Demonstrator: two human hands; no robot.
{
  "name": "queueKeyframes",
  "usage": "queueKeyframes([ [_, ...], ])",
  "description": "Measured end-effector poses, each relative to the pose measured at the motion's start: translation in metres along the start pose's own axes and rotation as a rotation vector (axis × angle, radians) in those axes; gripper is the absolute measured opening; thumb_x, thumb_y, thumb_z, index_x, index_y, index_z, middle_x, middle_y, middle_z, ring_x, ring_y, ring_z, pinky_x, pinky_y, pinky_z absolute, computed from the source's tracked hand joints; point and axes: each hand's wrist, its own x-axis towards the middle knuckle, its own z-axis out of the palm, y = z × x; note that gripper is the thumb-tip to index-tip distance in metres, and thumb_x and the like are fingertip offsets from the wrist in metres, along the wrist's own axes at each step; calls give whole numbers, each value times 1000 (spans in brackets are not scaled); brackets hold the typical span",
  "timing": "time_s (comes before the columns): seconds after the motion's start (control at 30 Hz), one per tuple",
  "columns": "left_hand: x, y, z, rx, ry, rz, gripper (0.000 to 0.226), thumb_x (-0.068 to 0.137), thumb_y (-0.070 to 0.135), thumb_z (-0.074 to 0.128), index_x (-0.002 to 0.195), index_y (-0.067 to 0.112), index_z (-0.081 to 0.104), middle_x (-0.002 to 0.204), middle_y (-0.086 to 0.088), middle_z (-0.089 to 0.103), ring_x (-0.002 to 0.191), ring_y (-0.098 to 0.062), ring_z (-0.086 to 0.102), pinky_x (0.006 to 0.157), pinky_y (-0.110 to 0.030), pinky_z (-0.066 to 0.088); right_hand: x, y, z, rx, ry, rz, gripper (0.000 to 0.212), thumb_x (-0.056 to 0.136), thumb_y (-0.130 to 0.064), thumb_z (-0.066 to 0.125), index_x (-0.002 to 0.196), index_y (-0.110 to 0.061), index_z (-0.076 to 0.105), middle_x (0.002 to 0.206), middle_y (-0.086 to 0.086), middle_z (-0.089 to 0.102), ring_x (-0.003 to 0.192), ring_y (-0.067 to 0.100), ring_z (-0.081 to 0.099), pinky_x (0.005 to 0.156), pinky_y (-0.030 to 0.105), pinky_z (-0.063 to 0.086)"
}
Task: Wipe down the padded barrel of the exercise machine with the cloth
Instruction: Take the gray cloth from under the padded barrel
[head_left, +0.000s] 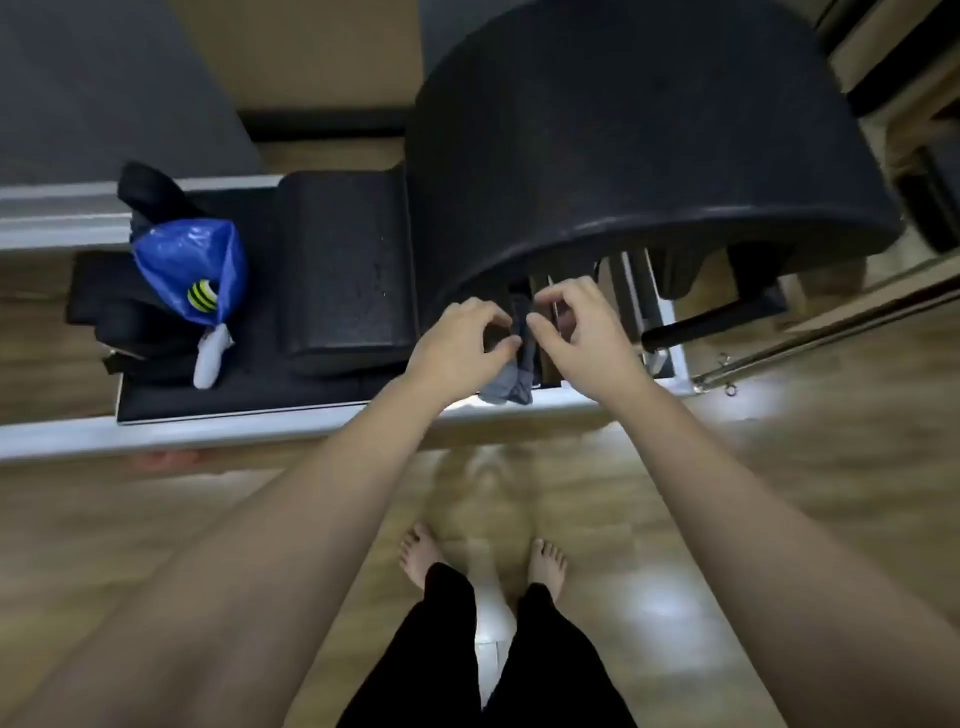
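Note:
The big black padded barrel (644, 135) arches over the right half of the exercise machine. Just below its near edge hangs a grey-blue cloth (511, 382), bunched and drooping onto the machine's silver rail. My left hand (457, 345) pinches the cloth's top from the left with thumb and fingers. My right hand (582, 332) pinches it from the right, thumb and forefinger close to the left hand's. Both hands sit in front of the barrel's lower front edge, not touching its padding.
A black padded block (343, 270) sits left of the barrel on the machine's carriage. A blue plastic bag (195, 265) with a yellow-black striped ball lies further left. A silver frame rail (260, 431) runs along the near side. My bare feet (483, 564) stand on wooden floor.

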Motion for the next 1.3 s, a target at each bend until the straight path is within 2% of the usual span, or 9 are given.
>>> queueKeyframes([
  [0.2, 41, -66, 92, -42, 5, -184, 15, 91, 32, 59, 94, 21, 70, 94, 1, 68, 90, -23, 64, 82, -44, 54, 7, 109, 89, -14, -93, 141, 12, 93, -23, 64, 102, -14, 64, 97, -3, 52, 79, 10, 53, 76, 25, 42],
  [0.4, 92, -118, 205, -64, 2, -343, 30, 95, 26, 52, 118, 10, 65, 120, -16, 67, 113, -38, 61, 94, -42, 50, 33, 222, 181, -45, -76, 362, 39, 87, -34, 67, 116, -10, 65, 109, 13, 64, 104, 32, 61, 90, 35, 48],
  [0.5, 116, -136, 243, -160, 93, -415, 43, 95, 19, 49, 136, 7, 51, 136, -20, 57, 127, -39, 52, 103, -42, 45, 48, 258, 217, -28, -77, 464, 58, 70, -58, 54, 105, -13, 65, 103, 17, 65, 98, 41, 60, 79, 37, 47],
  [0.67, 145, -153, 258, -500, 220, -603, 54, 84, 36, 52, 133, 13, 51, 126, -18, 63, 117, -41, 58, 100, -44, 49, 61, 266, 234, 43, -11, 550, 37, 82, -57, 57, 97, -25, 68, 121, 14, 55, 111, 38, 47, 92, 41, 41],
  [0.77, 147, -156, 255, -626, 228, -667, 59, 77, 53, 61, 117, 11, 64, 111, -11, 71, 105, -34, 66, 95, -46, 54, 59, 263, 228, 110, 34, 583, 22, 89, -44, 61, 98, -27, 72, 114, 12, 61, 112, 39, 47, 97, 46, 44],
  [0.87, 129, -135, 246, -834, 208, -711, 36, 85, 38, 76, 99, 6, 66, 92, -5, 71, 87, -21, 69, 77, -32, 58, 40, 247, 208, 208, 81, 554, 25, 81, -46, 57, 67, -25, 60, 85, 9, 64, 97, 41, 57, 84, 45, 50],
  [1.0, 95, -80, 240, -981, 177, -757, 25, 85, 29, 75, 82, 16, 54, 81, -5, 66, 84, -24, 68, 72, -35, 57, -3, 214, 156, 347, 92, 592, 33, 71, -55, 53, 73, -22, 56, 84, 9, 63, 83, 30, 62, 76, 48, 51],
  [1.13, 45, 2, 212, -1033, 155, -735, 21, 83, 20, 67, 100, 13, 59, 100, -11, 72, 96, -28, 71, 87, -46, 57, -54, 165, 83, 338, 104, 568, 11, 84, -23, 60, 81, -16, 51, 86, 10, 60, 79, 26, 58, 68, 38, 45],
  [1.3, -9, 112, 147, -1106, 189, -591, 20, 89, 5, 61, 108, 4, 56, 98, -14, 69, 91, -24, 68, 81, -39, 56, -97, 90, -15, 372, 148, 462, 16, 86, -22, 64, 97, -20, 52, 103, 5, 59, 89, 11, 59, 71, 22, 45],
])
